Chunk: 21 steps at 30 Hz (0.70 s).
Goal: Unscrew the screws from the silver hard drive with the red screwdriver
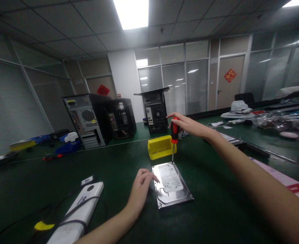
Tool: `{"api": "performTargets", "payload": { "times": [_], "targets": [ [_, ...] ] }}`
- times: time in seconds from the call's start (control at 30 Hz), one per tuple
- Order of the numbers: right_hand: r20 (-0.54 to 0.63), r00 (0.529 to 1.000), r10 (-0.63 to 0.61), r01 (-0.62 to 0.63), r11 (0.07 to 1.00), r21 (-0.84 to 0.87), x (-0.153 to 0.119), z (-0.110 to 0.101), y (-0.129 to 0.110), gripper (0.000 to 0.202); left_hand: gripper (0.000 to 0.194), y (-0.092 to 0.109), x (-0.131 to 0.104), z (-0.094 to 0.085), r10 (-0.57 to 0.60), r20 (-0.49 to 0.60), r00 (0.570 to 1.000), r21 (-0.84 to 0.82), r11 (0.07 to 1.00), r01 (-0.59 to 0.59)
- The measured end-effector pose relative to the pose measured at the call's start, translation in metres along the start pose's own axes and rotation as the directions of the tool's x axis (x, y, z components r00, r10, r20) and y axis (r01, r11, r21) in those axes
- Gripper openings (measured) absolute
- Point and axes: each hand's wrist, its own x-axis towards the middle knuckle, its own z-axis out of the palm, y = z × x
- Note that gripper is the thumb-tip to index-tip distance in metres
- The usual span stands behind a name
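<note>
A silver hard drive (173, 189) lies label side up on the dark green table. My left hand (143, 181) is at its left edge, fingers curled and one fingertip resting on the drive's top, holding it. In my right hand (183, 123) is a red and black screwdriver (174, 134), gripped at the handle from above. Its shaft points down, almost upright, and the tip meets the drive's far right corner. Whether the tip sits in a screw is too small to tell. Just behind the drive stands a yellow open bin (161, 147), with small bits inside.
Computer cases (88, 118) stand at the back, one with a raised black panel (151, 90). A white power strip (88, 200) with a black cord lies front left. Another red-handled tool (53, 157) is farther left. Plastic-wrapped items (271, 120) and a pink sheet (284, 179) are to the right.
</note>
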Motion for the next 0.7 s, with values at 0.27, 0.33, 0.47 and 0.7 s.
{"api": "performTargets", "payload": {
  "times": [0.27,0.33,0.47,0.7],
  "targets": [
    [-0.078,0.997,0.024,-0.042,0.971,-0.235,-0.0013,0.0021,0.0001,0.040,0.028,-0.0001,-0.0003,0.0003,0.026,0.006,1.000,-0.016,1.000,-0.026],
    [-0.081,0.995,0.055,-0.073,0.968,-0.239,-0.0012,-0.0004,0.0034,0.040,0.027,0.0007,-0.0003,0.0004,0.024,0.006,1.000,-0.014,1.000,-0.024],
    [-0.005,0.999,0.051,-0.052,0.992,-0.114,-0.0011,-0.0049,0.0037,0.038,0.025,0.0032,-0.0002,0.0005,0.028,-0.004,1.000,-0.018,0.999,-0.028],
    [-0.068,0.997,-0.025,0.010,0.977,-0.212,-0.0013,0.0001,-0.0021,0.040,0.020,0.0041,-0.0003,0.0003,0.049,-0.027,0.998,0.008,0.999,-0.049]
  ]
}}
